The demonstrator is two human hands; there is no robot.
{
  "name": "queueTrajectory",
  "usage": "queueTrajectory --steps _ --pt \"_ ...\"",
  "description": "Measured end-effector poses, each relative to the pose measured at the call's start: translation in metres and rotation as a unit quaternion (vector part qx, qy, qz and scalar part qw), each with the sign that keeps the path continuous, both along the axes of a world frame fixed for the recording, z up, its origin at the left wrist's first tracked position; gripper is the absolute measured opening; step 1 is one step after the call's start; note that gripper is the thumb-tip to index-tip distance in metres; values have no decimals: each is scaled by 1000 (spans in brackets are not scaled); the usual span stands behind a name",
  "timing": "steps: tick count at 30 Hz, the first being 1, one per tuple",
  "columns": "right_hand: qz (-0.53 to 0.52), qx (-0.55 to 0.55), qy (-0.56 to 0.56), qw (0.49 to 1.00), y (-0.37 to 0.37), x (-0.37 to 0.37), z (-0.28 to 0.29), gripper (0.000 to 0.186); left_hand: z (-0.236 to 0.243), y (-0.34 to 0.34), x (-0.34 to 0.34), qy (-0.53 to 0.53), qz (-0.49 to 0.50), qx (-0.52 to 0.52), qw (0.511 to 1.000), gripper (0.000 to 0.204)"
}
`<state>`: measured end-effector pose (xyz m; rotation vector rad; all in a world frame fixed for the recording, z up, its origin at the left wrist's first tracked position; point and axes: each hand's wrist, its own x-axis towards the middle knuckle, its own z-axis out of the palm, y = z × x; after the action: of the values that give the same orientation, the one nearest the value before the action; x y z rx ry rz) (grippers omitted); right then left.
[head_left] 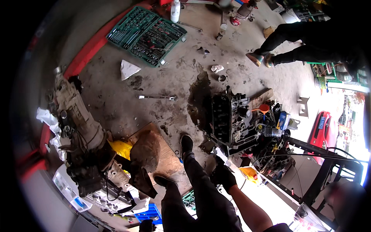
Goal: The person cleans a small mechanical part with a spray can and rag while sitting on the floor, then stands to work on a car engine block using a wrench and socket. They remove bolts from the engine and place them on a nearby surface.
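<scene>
Right hand point(224, 176): gloved, beside white object point(221, 155); fingers' opening and hold cannot be told.
Left hand point(147, 225): gloved, lower edge; fingers likewise indiscernible.
Engine block point(233, 129): on floor point(116, 110), beside dark stain point(199, 102), beyond white object.

Worn on your head, the left fisheye looked steeply down from standing height across the concrete floor point(112, 104), with your legs point(206, 193) at lower centre and your right hand point(224, 176) nearer the lens than the engine block point(222, 120).
</scene>
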<state>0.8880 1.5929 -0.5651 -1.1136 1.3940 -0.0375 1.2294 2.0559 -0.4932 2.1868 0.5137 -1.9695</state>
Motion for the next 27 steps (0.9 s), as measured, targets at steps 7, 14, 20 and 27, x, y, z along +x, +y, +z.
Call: queueTrajectory --steps 7,14,20,27 --pt "-77 146 104 981 -119 -11 31 15 5 -243 49 -15 12 -19 1000 25" --pt "-311 169 8 935 -216 -13 34 15 18 -431 107 46 -205 -42 977 35" --pt "-503 167 -96 843 -290 -21 -1 14 -21 -546 182 -33 -449 -70 890 48" --pt "-471 130 128 863 -453 1 14 25 -50 -862 253 -24 -228 -83 970 26"
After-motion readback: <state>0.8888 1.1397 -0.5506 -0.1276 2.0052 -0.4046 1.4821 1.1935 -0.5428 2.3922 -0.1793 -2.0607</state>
